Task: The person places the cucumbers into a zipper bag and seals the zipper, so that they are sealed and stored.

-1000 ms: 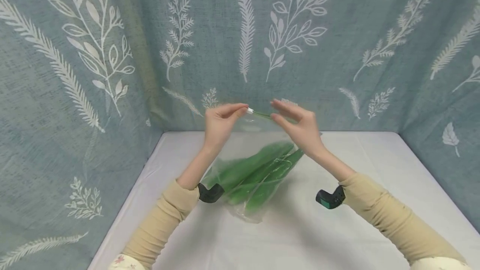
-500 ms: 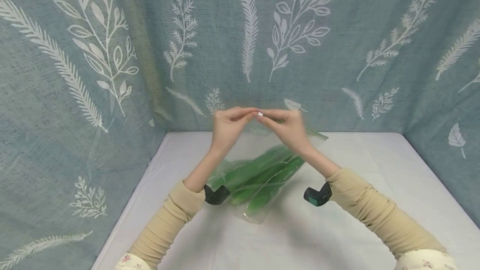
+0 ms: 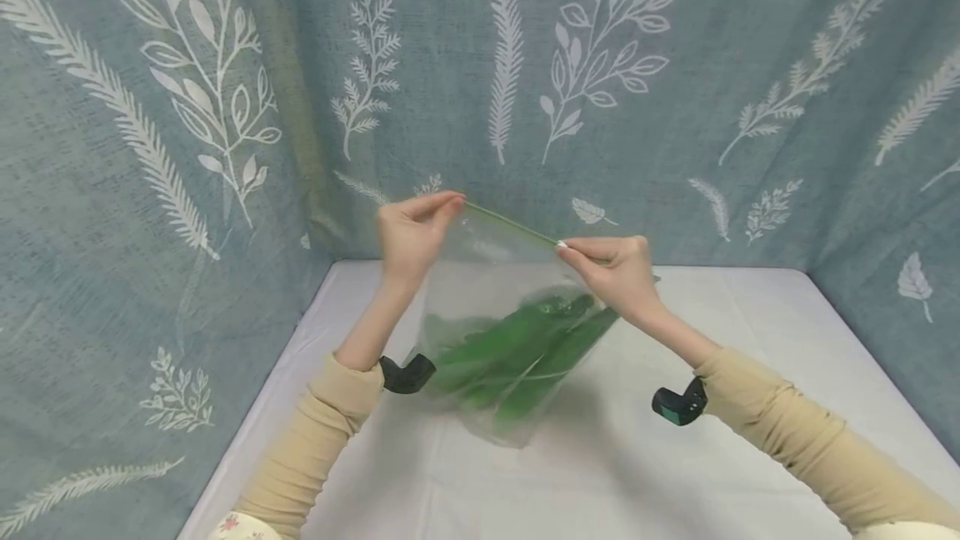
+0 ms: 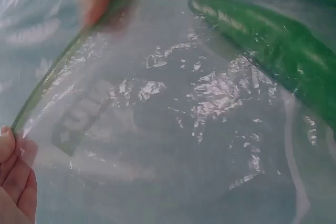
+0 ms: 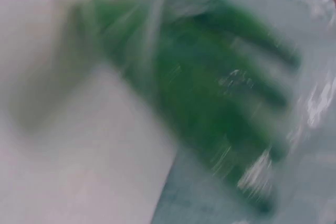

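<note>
A clear plastic zip bag (image 3: 480, 290) hangs between the two hands, its green zip strip (image 3: 510, 224) running along the top edge. Inside lie several long green cucumbers (image 3: 517, 352), seen through the plastic. My left hand (image 3: 411, 232) pinches the strip's left end, higher than the right. At a small white slider (image 3: 561, 245) on the strip, my right hand (image 3: 618, 273) pinches with thumb and fingers. In the left wrist view the left fingers (image 4: 18, 182) hold the bag's corner, and a cucumber (image 4: 273, 40) shows at the right. The right wrist view is blurred.
A white-covered table (image 3: 480, 498) lies below the bag. Blue-green curtains (image 3: 420, 65) with white leaf patterns stand behind it and at both sides. Dark wrist cameras (image 3: 407, 374) jut inward from both sleeves.
The hands first came together at the slider near the strip's left part. Since then they have drawn apart, the right hand moving rightward with the slider and the left hand moving left and up.
</note>
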{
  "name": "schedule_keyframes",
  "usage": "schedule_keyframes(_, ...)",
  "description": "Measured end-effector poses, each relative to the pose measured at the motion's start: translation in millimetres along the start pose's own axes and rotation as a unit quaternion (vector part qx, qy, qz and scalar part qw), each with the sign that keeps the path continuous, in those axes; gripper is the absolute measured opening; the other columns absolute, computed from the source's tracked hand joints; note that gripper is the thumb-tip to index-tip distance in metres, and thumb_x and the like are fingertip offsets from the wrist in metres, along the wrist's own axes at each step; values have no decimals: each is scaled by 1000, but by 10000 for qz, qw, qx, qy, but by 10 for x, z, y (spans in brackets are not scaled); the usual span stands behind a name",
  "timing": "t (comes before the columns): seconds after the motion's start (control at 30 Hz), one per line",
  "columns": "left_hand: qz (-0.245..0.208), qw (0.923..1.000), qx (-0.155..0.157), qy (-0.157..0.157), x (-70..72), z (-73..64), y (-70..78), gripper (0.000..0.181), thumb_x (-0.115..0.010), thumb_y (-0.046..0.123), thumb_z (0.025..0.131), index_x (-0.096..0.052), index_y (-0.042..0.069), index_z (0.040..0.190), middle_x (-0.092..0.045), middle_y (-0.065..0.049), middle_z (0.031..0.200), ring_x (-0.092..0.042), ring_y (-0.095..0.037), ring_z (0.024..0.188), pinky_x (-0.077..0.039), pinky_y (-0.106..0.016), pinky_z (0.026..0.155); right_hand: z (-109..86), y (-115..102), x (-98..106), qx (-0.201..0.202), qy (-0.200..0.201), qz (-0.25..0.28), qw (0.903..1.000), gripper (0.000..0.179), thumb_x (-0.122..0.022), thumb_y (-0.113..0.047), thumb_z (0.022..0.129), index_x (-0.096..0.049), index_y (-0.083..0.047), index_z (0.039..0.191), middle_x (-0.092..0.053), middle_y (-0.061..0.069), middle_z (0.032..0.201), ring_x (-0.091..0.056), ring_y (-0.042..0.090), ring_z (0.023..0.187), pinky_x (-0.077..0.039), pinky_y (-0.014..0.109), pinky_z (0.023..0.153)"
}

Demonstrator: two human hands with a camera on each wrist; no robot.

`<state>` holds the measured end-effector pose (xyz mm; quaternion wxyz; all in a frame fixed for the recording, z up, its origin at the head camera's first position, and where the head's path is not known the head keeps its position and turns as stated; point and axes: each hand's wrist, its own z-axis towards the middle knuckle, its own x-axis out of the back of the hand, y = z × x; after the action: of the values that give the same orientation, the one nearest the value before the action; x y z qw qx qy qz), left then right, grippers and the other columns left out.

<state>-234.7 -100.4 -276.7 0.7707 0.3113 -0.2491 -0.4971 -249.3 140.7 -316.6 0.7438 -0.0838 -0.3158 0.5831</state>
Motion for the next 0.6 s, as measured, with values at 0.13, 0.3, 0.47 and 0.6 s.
schedule_keyframes(0.13,-121,9985,369,379,185,72,-41,17,-75,2,77,-71,-9,89,-68,-29,88,-63,13,64,-53,-11,66,-130,123,211,-174,-74,-347,9992,10,-74,-4,79,-76,-2,89,-74,15,84,-72,26,71,-48,6,63)
schedule_keyframes(0.3,-71,9962,501,704,343,97,-54,19,-76,5,78,-72,-8,90,-69,-26,87,-64,9,62,-52,-13,62,-228,222,425,-300,187,-873,9956,9,-76,-2,76,-77,-2,86,-74,15,83,-72,25,73,-46,2,68)
schedule_keyframes(0.47,-116,9947,630,809,417,81,-68,23,-78,10,77,-72,-7,91,-75,-5,79,-65,6,62,-52,-14,62,-321,227,545,-546,415,-935,9933,11,-75,0,76,-76,-1,87,-73,18,83,-65,-10,76,-45,1,69)
schedule_keyframes(0.6,-390,9969,536,413,469,4,-6,23,-76,10,79,-72,-8,93,-74,13,75,-67,3,67,-54,-17,69,-434,103,600,-757,629,-844,9916,12,-74,0,78,-75,0,89,-76,2,85,-58,-20,75,-45,3,67)
